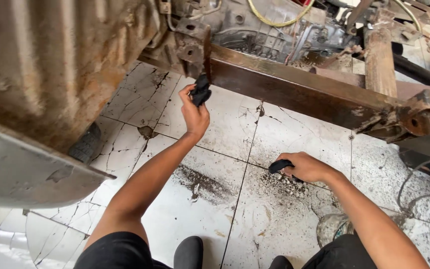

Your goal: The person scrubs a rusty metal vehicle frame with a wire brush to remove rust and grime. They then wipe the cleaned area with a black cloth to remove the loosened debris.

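My left hand (194, 112) is raised and grips a small black rubber piece (201, 90), holding it against the lower edge of a rusty steel frame rail (294, 89). My right hand (305, 167) rests low on the cracked white tile floor (225, 129), fingers closed around another black rubber piece (277, 166). Dark grit lies on the tiles just under that hand. A rusty bracket with holes (191, 42) sits on the rail directly above the left hand.
A rusted vehicle body panel (51, 65) fills the upper left, with a tyre (86, 144) beneath it. An engine or gearbox (269, 27) with a yellow hose lies behind the rail. A rusty cross member (379, 55) and end bracket (426, 117) are at right. My knees and a black shoe (188, 251) are at the bottom.
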